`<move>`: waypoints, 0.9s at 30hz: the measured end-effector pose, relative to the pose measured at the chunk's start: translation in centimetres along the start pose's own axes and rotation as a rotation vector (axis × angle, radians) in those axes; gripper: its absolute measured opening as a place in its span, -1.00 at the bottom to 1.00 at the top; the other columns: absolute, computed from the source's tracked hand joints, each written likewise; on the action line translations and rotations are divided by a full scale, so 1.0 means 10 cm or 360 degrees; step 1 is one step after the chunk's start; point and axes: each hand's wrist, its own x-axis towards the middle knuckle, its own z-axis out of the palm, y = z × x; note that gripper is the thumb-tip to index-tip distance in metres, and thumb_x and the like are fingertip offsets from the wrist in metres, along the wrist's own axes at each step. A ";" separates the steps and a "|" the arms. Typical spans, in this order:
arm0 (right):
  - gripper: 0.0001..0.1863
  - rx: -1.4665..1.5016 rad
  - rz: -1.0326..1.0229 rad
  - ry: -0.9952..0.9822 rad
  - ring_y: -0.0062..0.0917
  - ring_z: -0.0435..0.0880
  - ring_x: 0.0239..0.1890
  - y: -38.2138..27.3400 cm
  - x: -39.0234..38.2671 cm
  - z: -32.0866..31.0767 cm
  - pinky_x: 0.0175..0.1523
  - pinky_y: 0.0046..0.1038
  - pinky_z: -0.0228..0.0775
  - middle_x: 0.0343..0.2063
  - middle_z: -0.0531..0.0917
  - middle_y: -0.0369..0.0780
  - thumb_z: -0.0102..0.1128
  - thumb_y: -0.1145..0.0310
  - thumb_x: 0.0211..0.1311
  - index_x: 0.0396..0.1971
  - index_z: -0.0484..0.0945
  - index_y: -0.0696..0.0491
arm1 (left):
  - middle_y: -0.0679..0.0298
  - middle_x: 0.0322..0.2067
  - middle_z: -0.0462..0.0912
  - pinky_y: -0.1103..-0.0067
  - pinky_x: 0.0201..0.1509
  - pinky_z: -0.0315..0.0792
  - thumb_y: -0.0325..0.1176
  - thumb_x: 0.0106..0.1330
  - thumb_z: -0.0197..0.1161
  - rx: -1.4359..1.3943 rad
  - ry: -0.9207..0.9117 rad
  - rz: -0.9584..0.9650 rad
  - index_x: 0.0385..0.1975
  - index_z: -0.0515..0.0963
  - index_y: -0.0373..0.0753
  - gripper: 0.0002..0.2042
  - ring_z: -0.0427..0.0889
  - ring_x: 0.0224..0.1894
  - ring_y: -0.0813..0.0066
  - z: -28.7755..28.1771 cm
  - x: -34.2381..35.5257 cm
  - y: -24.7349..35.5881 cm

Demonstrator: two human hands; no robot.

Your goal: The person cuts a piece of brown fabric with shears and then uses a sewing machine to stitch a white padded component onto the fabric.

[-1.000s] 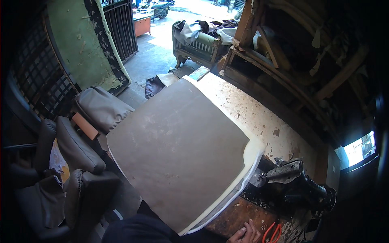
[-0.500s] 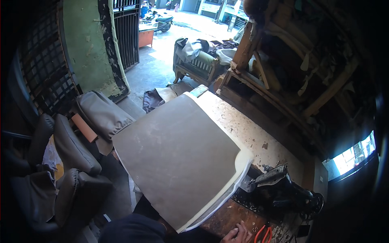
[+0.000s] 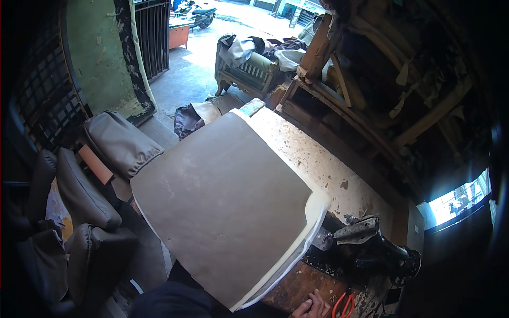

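Observation:
My right hand (image 3: pixel 312 307) rests on the worn brown wood of the table at the lower edge. Its fingers are loosely bent, the thumb lies apart, and nothing shows in it. Just right of it lie pliers or snips with red handles (image 3: pixel 343 306). My left hand is out of sight. Before me, a large grey-brown upholstery panel (image 3: pixel 222 196) lies flat over the table, with pale foam and a white edge along its right side. The panel's right corner reaches the head end of a black sewing machine (image 3: pixel 366 246).
Grey-brown padded cushions (image 3: pixel 87 196) are piled at the left, with an orange-pink block (image 3: pixel 95 164) among them. A speckled pale tabletop (image 3: pixel 307 148) runs behind the panel. Wooden furniture frames (image 3: pixel 339 100) stand at the right. A cloth-laden chair (image 3: pixel 249 66) stands near the bright doorway.
The whole view has shifted, so the room and panel sit slightly further left and higher. My right hand stays beside the red-handled tool.

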 end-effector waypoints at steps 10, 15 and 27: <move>-0.80 -0.0127 -0.0077 0.0217 -0.41 0.63 -0.43 0.08 0.03 -0.02 -0.29 -0.38 0.51 -0.36 0.78 -0.23 0.17 0.37 0.32 -0.33 0.76 0.10 | 0.05 -0.01 0.68 0.40 0.16 0.59 -0.38 0.48 0.24 0.0049 -0.0074 0.0010 0.08 0.58 -0.29 -0.75 0.70 0.00 0.31 -0.01 0.07 0.03; -0.83 0.0036 0.0099 -0.0037 -0.42 0.69 -0.24 0.11 -0.02 0.08 -0.04 -0.34 0.43 -0.22 0.80 -0.38 0.20 0.37 -0.01 -0.39 0.71 -0.05 | 0.05 0.00 0.68 0.40 0.16 0.59 -0.38 0.48 0.25 0.0008 -0.0035 0.0064 0.08 0.57 -0.29 -0.75 0.70 0.00 0.31 -0.31 0.08 0.23; -0.82 0.0312 0.0141 0.0119 -0.47 0.70 -0.25 0.15 0.01 -0.19 -0.08 -0.37 0.44 -0.22 0.79 -0.37 0.28 0.38 0.09 -0.29 0.73 -0.04 | 0.04 0.02 0.65 0.41 0.15 0.61 -0.44 0.46 0.26 -0.0229 -0.1192 -0.0402 0.08 0.52 -0.27 -0.75 0.71 -0.01 0.30 0.18 -1.78 0.37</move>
